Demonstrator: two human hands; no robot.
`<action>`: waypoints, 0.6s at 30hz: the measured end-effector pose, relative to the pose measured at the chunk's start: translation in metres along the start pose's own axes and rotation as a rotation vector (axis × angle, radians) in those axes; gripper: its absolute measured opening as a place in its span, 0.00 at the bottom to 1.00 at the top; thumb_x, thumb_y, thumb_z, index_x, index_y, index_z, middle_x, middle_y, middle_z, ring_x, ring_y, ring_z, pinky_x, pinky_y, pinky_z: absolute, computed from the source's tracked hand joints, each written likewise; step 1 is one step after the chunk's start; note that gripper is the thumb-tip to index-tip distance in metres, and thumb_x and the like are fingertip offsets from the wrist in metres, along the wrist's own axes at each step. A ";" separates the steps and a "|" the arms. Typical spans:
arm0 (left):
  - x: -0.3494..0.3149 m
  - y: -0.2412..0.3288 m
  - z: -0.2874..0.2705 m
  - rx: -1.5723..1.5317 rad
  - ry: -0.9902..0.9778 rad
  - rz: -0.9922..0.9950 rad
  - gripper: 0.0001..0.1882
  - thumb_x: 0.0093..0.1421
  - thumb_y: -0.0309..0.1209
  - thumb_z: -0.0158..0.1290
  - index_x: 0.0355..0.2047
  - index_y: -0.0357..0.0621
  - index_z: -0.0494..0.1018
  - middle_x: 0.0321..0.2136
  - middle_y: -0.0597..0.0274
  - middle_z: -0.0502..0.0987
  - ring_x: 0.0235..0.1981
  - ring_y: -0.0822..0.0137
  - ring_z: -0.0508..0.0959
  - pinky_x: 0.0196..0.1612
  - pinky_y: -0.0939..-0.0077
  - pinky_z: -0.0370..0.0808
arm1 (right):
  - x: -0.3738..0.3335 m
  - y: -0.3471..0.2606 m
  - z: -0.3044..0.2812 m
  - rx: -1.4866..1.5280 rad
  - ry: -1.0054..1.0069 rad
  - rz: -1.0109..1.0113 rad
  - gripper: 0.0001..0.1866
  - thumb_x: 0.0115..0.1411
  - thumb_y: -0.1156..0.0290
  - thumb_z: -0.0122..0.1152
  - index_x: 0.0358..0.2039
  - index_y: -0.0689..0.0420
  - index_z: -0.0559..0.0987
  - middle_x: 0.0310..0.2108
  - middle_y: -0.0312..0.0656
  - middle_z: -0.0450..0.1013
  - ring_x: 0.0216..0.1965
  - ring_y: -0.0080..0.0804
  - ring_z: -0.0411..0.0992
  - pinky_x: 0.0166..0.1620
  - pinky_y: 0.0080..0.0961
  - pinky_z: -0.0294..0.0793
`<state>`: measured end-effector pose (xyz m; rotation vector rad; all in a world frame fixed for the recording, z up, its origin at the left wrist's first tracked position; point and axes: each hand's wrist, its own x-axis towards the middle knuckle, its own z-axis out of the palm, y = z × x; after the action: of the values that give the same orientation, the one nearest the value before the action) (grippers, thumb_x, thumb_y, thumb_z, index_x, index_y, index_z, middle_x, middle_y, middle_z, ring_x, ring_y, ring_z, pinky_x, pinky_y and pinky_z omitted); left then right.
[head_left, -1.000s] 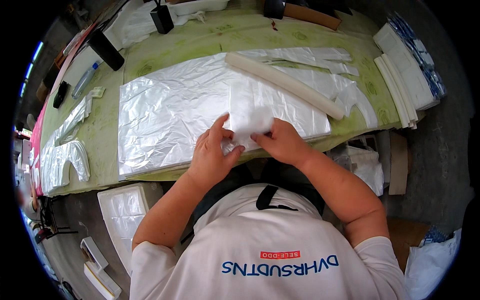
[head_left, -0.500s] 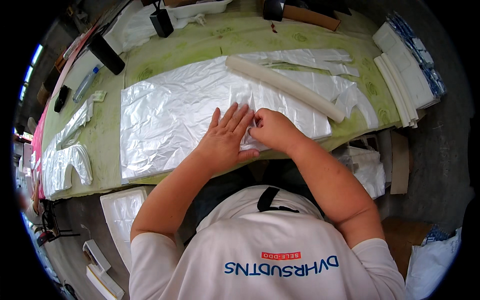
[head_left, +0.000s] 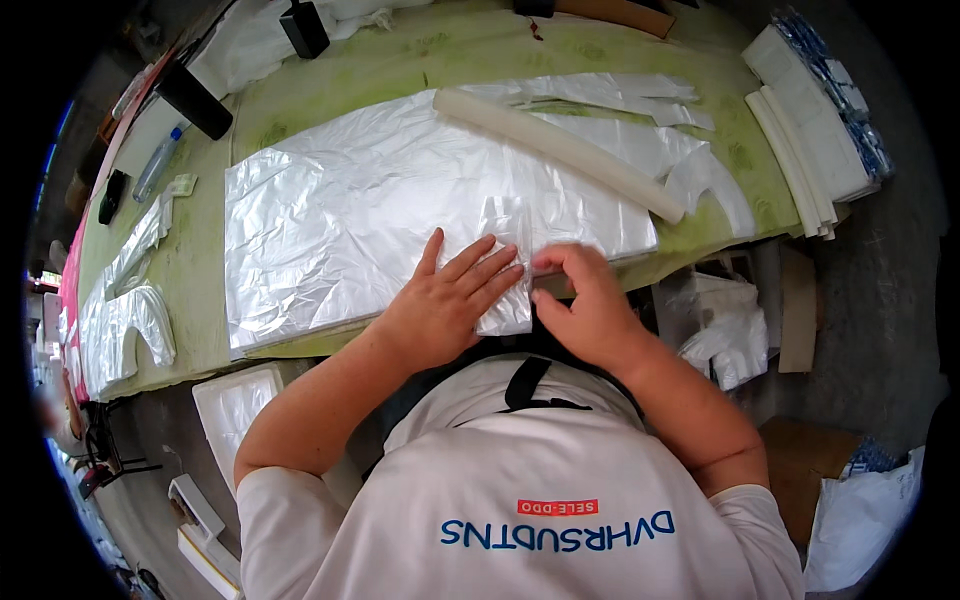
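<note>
The left hand (head_left: 440, 300) lies flat, palm down and fingers spread, its fingertips resting on a narrow, folded strip of shiny translucent plastic film (head_left: 507, 315). That strip lies on the broad, wrinkled sheeting of silvery-clear plastic (head_left: 340, 220) directly before the person, near its front edge. The right hand (head_left: 590, 310) is half curled at the strip's right side, thumb and forefinger parted, with nothing visible between them; whether the forefinger touches the film cannot be told. A long, off-white cylindrical roll (head_left: 560, 150) lies diagonally across the sheeting, apart from both hands. The step in hand is judged to be folding and flattening the strip. The next move appears to call for steady left-hand pressure while the right aligns the edge, since the thin film could slip or crease.
</note>
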<state>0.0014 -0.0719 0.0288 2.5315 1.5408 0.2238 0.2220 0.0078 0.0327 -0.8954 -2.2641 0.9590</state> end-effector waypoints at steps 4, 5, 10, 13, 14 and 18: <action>0.005 -0.002 -0.002 -0.047 -0.016 -0.012 0.45 0.50 0.24 0.59 0.70 0.54 0.59 0.70 0.61 0.59 0.73 0.56 0.55 0.72 0.38 0.48 | 0.019 0.022 -0.008 -0.247 0.008 -0.380 0.21 0.47 0.79 0.63 0.44 0.53 0.79 0.51 0.41 0.76 0.53 0.47 0.69 0.58 0.42 0.66; 0.004 0.001 -0.002 -0.145 0.111 -0.077 0.37 0.50 0.21 0.58 0.63 0.53 0.67 0.63 0.61 0.67 0.70 0.54 0.61 0.71 0.43 0.53 | 0.019 0.028 -0.009 -0.285 -0.042 -0.378 0.20 0.47 0.79 0.63 0.44 0.53 0.79 0.51 0.42 0.75 0.54 0.47 0.69 0.59 0.41 0.66; 0.011 -0.005 0.011 -0.222 0.436 -0.153 0.21 0.45 0.19 0.58 0.42 0.47 0.77 0.43 0.60 0.79 0.53 0.50 0.75 0.60 0.54 0.67 | 0.015 0.028 -0.014 -0.289 -0.040 -0.394 0.17 0.47 0.75 0.66 0.40 0.53 0.80 0.45 0.43 0.75 0.52 0.47 0.70 0.57 0.41 0.65; 0.016 -0.006 0.006 -0.226 0.424 -0.244 0.16 0.51 0.23 0.58 0.42 0.45 0.77 0.36 0.60 0.82 0.44 0.54 0.79 0.52 0.57 0.71 | 0.020 0.033 -0.004 -0.276 0.041 -0.353 0.11 0.49 0.69 0.67 0.34 0.55 0.81 0.37 0.42 0.74 0.47 0.47 0.70 0.52 0.44 0.67; 0.019 -0.007 0.007 -0.249 0.426 -0.301 0.15 0.53 0.24 0.58 0.42 0.43 0.76 0.35 0.60 0.82 0.42 0.54 0.79 0.52 0.57 0.71 | 0.024 0.037 0.000 -0.287 0.056 -0.297 0.09 0.50 0.68 0.67 0.32 0.55 0.81 0.36 0.42 0.74 0.45 0.47 0.71 0.49 0.44 0.67; 0.030 -0.013 0.006 -0.376 0.401 -0.447 0.17 0.60 0.29 0.58 0.48 0.37 0.70 0.29 0.58 0.83 0.33 0.55 0.83 0.51 0.58 0.72 | 0.033 0.037 0.009 -0.353 0.145 -0.198 0.10 0.55 0.64 0.66 0.25 0.56 0.81 0.33 0.42 0.74 0.39 0.47 0.71 0.43 0.45 0.68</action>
<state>0.0052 -0.0403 0.0211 1.8749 1.9328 0.9006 0.2075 0.0479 0.0057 -0.8317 -2.3795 0.4008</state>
